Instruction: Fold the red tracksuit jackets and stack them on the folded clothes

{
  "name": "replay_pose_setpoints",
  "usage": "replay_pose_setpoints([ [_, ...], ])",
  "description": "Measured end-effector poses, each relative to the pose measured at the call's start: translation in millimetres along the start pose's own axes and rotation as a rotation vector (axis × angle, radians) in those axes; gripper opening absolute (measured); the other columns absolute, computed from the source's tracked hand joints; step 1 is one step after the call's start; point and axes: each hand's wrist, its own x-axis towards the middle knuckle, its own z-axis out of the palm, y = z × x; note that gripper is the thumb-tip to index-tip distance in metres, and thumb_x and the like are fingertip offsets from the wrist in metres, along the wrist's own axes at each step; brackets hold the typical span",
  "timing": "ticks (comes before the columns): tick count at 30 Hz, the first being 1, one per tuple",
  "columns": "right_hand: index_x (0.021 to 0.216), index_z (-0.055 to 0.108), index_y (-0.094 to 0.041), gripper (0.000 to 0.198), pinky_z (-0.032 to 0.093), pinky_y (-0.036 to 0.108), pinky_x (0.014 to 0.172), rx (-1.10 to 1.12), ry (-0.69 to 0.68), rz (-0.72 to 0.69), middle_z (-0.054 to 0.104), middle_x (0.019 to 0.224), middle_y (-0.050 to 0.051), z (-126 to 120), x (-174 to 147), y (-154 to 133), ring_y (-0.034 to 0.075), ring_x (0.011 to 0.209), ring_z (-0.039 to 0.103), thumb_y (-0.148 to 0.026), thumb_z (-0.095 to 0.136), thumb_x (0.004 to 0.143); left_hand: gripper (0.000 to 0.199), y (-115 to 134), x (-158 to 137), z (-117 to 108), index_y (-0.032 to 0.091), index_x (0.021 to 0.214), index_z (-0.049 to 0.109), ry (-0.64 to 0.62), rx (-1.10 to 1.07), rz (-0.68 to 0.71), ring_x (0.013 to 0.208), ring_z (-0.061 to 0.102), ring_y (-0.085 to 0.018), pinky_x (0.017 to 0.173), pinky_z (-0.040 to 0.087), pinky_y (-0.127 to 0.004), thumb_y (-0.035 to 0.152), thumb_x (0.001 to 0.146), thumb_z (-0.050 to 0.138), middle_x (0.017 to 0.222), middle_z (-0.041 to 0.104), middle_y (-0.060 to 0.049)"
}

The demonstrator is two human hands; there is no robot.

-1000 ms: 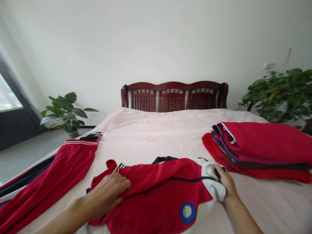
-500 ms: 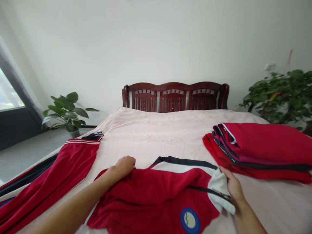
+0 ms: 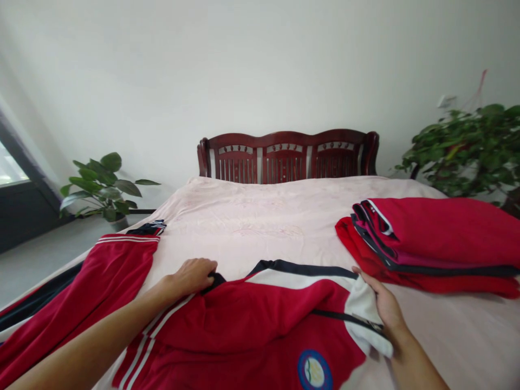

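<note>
A red jacket (image 3: 260,319) with white and navy panels and a round blue badge lies across the bed in front of me. My left hand (image 3: 194,275) grips it at a navy edge on the left, fingers closed over the cloth. On the right, my right hand (image 3: 384,309) pinches the white part, with the thumb near the navy trim. White double stripes show on the jacket's lower left, below my left forearm. Its bottom edge runs out of view.
A stack of folded red and dark clothes (image 3: 439,244) sits on the right of the pink bed sheet (image 3: 260,216). Red trousers (image 3: 117,276) lie at the left. Beyond are a wooden headboard (image 3: 284,157) and potted plants (image 3: 105,187) on both sides.
My left hand has moved left with the jacket's edge, and the striped left part of the jacket has come into view. My right hand keeps its hold. The view has shifted slightly.
</note>
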Motion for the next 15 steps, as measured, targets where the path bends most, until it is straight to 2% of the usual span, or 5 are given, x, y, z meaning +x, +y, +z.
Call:
replay_pose_setpoints([
  [5, 0.119, 0.066, -0.021, 0.053, 0.059, 0.031, 0.067, -0.042, -0.118, -0.054, 0.075, 0.086, 0.003, -4, 9, 6, 0.023, 0.079, 0.072, -0.033, 0.073, 0.068, 0.027, -38, 22, -64, 0.022, 0.103, 0.061, 0.573, -0.068, -0.219, 0.094, 0.064, -0.024, 0.081, 0.047, -0.035, 0.033, 0.090, 0.040, 0.101, 0.068, -0.008],
  [7, 0.120, 0.065, -0.024, 0.054, 0.058, 0.028, 0.069, -0.109, -0.202, -0.095, 0.075, 0.093, 0.003, -4, 15, 9, 0.022, 0.084, 0.072, -0.032, 0.075, 0.067, 0.037, -60, 42, -85, 0.018, 0.121, 0.056, 0.729, -0.207, -0.310, 0.101, 0.064, -0.023, 0.087, 0.047, -0.035, 0.032, 0.090, 0.040, 0.115, 0.065, -0.011],
  [9, 0.118, 0.067, -0.024, 0.053, 0.057, 0.025, 0.073, -0.192, -0.225, -0.140, 0.075, 0.098, 0.004, -2, 20, 11, 0.021, 0.089, 0.071, -0.031, 0.078, 0.066, 0.055, -75, 59, -91, 0.012, 0.140, 0.041, 0.658, -0.329, -0.316, 0.107, 0.063, -0.023, 0.089, 0.049, -0.033, 0.033, 0.089, 0.041, 0.135, 0.056, -0.017],
  [11, 0.113, 0.069, -0.022, 0.050, 0.056, 0.026, 0.077, -0.253, -0.197, -0.185, 0.075, 0.098, 0.004, 0, 21, 13, 0.021, 0.091, 0.071, -0.033, 0.079, 0.065, 0.058, -77, 66, -79, 0.012, 0.139, 0.045, 0.512, -0.364, -0.253, 0.108, 0.064, -0.022, 0.089, 0.049, -0.031, 0.035, 0.086, 0.046, 0.137, 0.057, -0.016],
  [15, 0.103, 0.072, -0.018, 0.044, 0.057, 0.029, 0.072, -0.257, -0.144, -0.218, 0.075, 0.088, 0.006, 2, 20, 19, 0.024, 0.083, 0.071, -0.035, 0.079, 0.063, 0.031, -53, 45, -22, 0.025, 0.092, 0.074, 0.206, -0.339, -0.094, 0.095, 0.069, -0.022, 0.086, 0.050, -0.029, 0.048, 0.078, 0.057, 0.100, 0.076, -0.004],
])
